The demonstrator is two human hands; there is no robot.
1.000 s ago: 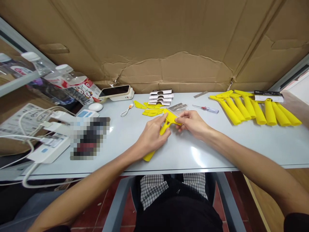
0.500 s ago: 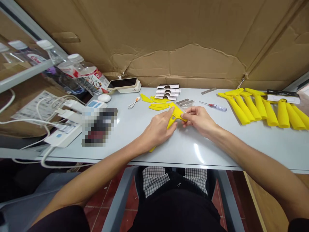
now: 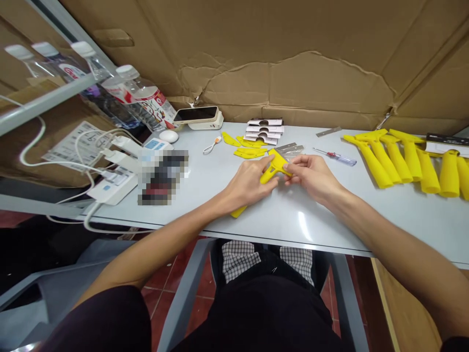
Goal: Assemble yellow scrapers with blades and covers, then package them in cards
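A yellow plastic scraper (image 3: 277, 162) lies tilted across my two hands, its head pointing away from me and its handle end showing below my left palm. My left hand (image 3: 246, 185) is closed around its handle and neck. With thumb and fingers, my right hand (image 3: 314, 177) pinches the right end of the scraper head. Just beyond the head are several flat metal blades (image 3: 292, 148) on the table. Flat yellow plastic pieces (image 3: 251, 153) lie to their left, behind my left hand. Whether a blade sits in the scraper head is hard to make out.
Several yellow scraper handles (image 3: 383, 164) lie at right, beside a black-and-white box (image 3: 445, 143). A screwdriver (image 3: 339, 156) and a single blade (image 3: 329, 132) are nearer the middle. White-and-black sleeves (image 3: 264, 129) stand stacked behind. Left are a phone (image 3: 196, 115), power strip (image 3: 113, 186) and bottles (image 3: 156, 105).
The camera view has shifted slightly, so the table items appear farther right. Both hands keep hold of the scraper, with little visible change in their grip.
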